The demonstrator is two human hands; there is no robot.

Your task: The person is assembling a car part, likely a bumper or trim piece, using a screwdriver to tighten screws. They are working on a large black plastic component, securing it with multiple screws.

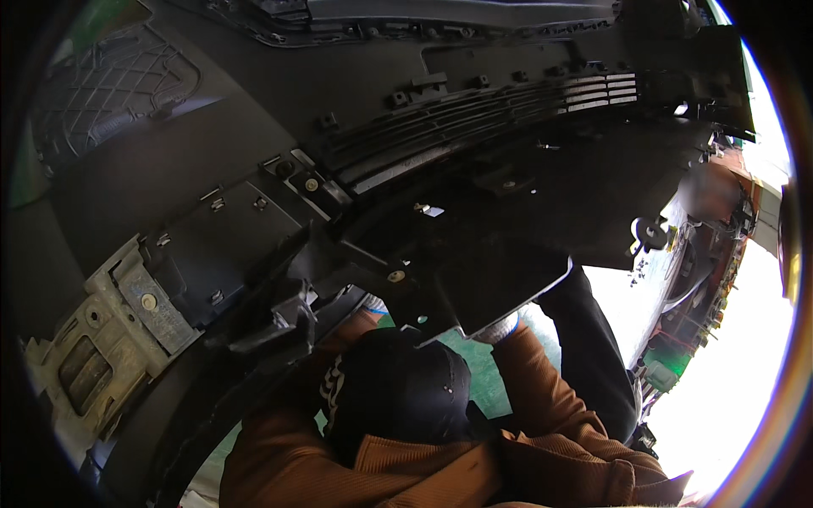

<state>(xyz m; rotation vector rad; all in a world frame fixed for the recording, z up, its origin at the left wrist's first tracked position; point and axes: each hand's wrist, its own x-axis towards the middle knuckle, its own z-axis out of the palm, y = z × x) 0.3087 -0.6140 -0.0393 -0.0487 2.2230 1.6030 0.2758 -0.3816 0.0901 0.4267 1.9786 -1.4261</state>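
A large black plastic car bumper, seen from its ribbed and clipped inner side, fills the upper view. My arms reach up in brown ribbed sleeves beneath its dark lower panel. My left hand, in a pale glove, is under the panel near a bracket, with its fingers hidden. My right hand, in a pale glove with a blue cuff edge, touches or lies just below the panel's near edge; its fingers are hidden too. Whether either hand grips the panel does not show.
A dirty grey-beige bracket is attached at the left. Slatted grille bars run across the bumper. Between my arms is a rounded black shape. A dark trouser leg stands to the right. Green floor shows below; cluttered parts line the bright right side.
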